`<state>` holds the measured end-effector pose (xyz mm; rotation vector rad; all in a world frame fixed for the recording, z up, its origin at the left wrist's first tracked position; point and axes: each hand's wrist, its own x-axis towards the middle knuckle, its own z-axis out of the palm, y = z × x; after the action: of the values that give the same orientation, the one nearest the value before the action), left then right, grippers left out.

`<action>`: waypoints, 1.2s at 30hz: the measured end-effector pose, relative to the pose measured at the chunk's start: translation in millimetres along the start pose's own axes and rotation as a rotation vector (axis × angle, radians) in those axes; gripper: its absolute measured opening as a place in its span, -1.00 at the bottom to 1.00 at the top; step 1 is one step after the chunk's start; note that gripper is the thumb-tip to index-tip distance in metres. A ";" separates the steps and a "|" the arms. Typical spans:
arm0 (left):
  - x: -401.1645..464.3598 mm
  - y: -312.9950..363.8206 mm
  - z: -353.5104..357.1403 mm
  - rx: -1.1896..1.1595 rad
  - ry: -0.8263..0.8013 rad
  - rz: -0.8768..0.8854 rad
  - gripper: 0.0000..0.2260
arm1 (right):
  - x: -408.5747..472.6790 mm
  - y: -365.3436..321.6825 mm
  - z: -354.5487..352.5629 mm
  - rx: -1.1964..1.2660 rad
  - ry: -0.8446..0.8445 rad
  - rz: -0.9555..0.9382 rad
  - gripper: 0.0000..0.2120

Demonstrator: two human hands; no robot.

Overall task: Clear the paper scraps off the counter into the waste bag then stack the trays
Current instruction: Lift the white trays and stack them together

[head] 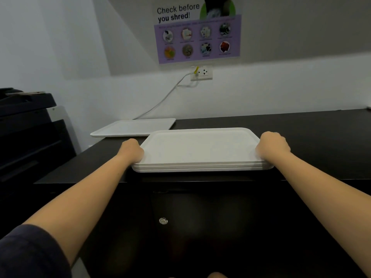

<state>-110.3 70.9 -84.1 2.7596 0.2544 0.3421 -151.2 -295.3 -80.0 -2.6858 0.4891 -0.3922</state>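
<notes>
I am standing at the dark counter (301, 137), showing no scraps, gripping the stack of white trays (200, 149) at its front edge, left hand (131, 148) and right hand (274, 146) curling around its sides, one tray (132, 127) lying unstacked behind.

A dark worktop (301, 133) meets a pale wall (281, 93). Above it hangs a purple poster (197, 35), a wall socket (201, 73) just below. Left of the worktop stands a black printer (30, 133).

Bare forearms and hands — left hand (131, 148), right hand (273, 146) — with a dark navy sleeve (30, 253) on the left upper arm.
</notes>
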 end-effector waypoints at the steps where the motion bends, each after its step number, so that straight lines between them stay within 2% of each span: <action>1: -0.2 0.1 -1.2 0.002 -0.003 0.003 -0.82 | 0.9 -2.2 -0.5 -0.046 -0.001 -0.006 -0.85; 2: 0.3 -0.1 -2.8 0.004 0.000 0.006 -0.82 | -0.3 -6.3 -2.0 -0.085 0.001 -0.018 -0.75; 4: 2.4 0.0 -7.4 -0.020 0.027 0.007 -0.72 | -0.2 -17.2 -5.3 -0.125 0.035 -0.077 -0.69; 7: 8.1 -3.3 -17.3 -0.055 0.087 0.055 -0.65 | 3.4 -42.1 -10.6 -0.125 0.014 -0.172 -0.73; 10: 19.8 -12.9 -30.1 -0.145 0.155 0.072 -0.66 | 8.6 -72.0 -11.4 -0.049 -0.023 -0.249 -0.93; 12: 28.0 -19.4 -38.5 -0.158 0.195 0.072 -0.66 | 14.7 -92.9 -9.6 0.003 -0.046 -0.270 -0.93; 14: 37.6 -26.1 -44.9 -0.153 0.208 0.067 -0.68 | 23.4 -113.8 -5.7 0.057 -0.074 -0.284 -0.84; 17: 58.5 -39.7 -50.0 -0.155 0.214 0.036 -0.71 | 34.0 -146.2 4.0 0.102 -0.118 -0.329 -0.94; 20: 85.0 -57.8 -47.2 -0.165 0.218 0.005 -0.71 | 49.3 -181.0 23.2 0.138 -0.167 -0.335 -0.81; 25: 139.9 -92.4 -28.5 -0.173 0.183 -0.056 -0.74 | 84.8 -237.8 64.8 0.149 -0.251 -0.370 -0.75; 31: 217.5 -134.9 -9.4 -0.015 0.151 -0.164 -0.65 | 137.9 -294.2 126.3 0.169 -0.338 -0.333 -0.76; 36: 251.9 -148.0 -4.0 0.042 0.103 -0.299 -0.59 | 166.3 -323.1 154.8 0.125 -0.509 -0.118 -0.81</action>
<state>109.5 263.4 -82.4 2.6929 0.6974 0.4021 140.4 -30.5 -50.8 -2.5628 0.1497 0.2250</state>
